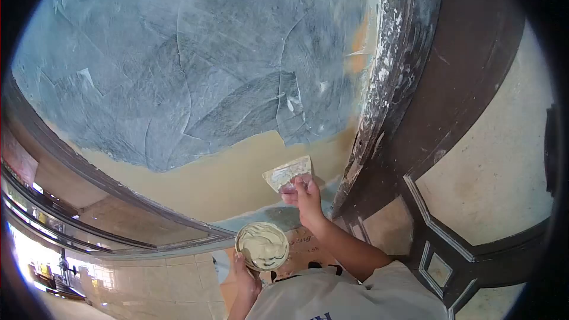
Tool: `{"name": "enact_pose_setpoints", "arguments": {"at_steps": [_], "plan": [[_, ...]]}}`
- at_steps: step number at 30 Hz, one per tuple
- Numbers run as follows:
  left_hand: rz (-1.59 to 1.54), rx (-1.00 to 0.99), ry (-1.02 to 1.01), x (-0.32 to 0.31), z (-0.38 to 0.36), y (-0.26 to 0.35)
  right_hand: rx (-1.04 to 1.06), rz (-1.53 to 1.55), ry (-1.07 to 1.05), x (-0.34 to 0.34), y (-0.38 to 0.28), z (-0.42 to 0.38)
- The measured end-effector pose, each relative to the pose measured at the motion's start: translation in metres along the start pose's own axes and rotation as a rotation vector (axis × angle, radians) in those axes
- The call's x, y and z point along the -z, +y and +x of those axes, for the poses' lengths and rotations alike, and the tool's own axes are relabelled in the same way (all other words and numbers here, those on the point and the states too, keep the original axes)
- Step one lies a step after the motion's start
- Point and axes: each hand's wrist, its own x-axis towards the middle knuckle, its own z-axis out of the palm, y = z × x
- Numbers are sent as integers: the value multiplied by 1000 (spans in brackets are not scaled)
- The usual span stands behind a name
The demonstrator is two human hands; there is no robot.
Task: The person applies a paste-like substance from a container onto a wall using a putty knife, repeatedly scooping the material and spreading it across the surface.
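My right hand (304, 197) is closed round a putty knife (289, 173) with a wide, smeared blade. The blade lies close to the wall's tan lower band; whether it touches cannot be made out. Below and to the left, my left hand (246, 277) grips a round tub (239, 243) by its side. Pale cream putty (264, 246) with a swirled surface fills the tub. Above both hands, the wall (231, 106) carries a rough blue-grey coat with ridges and cracks, ending in a jagged edge over the tan band (195, 185).
A dark wooden frame (409, 118) with flaking white paint borders the wall at right, beside a panelled wooden piece (492, 160). A dark ledge (118, 184) curves along the left. Printed cardboard (231, 290) lies on the tiled floor (166, 284).
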Motion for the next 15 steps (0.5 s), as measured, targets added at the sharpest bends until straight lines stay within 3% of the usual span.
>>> {"name": "enact_pose_setpoints", "arguments": {"at_steps": [3, 7, 15], "plan": [[10, 19, 47, -2, -1, 1, -76, -4, 23, 4, 1, -5], [31, -1, 4, 3, 2, -5, 73, 59, -85, -13, -32, -1], [5, 25, 25, -2, 3, -6, -65, -16, 27, 21, -11, -2]]}}
